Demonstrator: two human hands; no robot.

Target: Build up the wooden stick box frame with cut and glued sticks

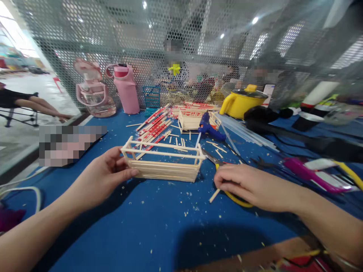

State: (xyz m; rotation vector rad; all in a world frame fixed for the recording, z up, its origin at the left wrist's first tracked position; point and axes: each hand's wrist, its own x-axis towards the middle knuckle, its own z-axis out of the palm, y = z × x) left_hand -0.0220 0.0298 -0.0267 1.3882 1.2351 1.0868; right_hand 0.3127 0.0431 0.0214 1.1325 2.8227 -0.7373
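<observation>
My left hand (113, 170) has its thumb and fingers closed on the left end of a small open box frame (166, 172) built of thin wooden sticks, with slatted lower walls and raised rails. To its right, my right hand (244, 185) is curled, fingers pinched around a thin wooden stick (214, 196) whose lower end sticks out. Under that hand lie pliers with yellow handles (238, 200), partly covered. Behind the frame, a blue glue gun (211, 128) rests by a second stick-built box (188, 124).
Red-and-white packets of sticks (159, 122) lie behind, with cut pieces scattered about. Clear glue sticks (249, 134), a yellow pot (245, 102), a pink bottle (127, 90) and a clear jug (95, 96) stand farther back. A purple-and-white tool (317, 173) lies right. A perforated metal screen (127, 34) closes the back.
</observation>
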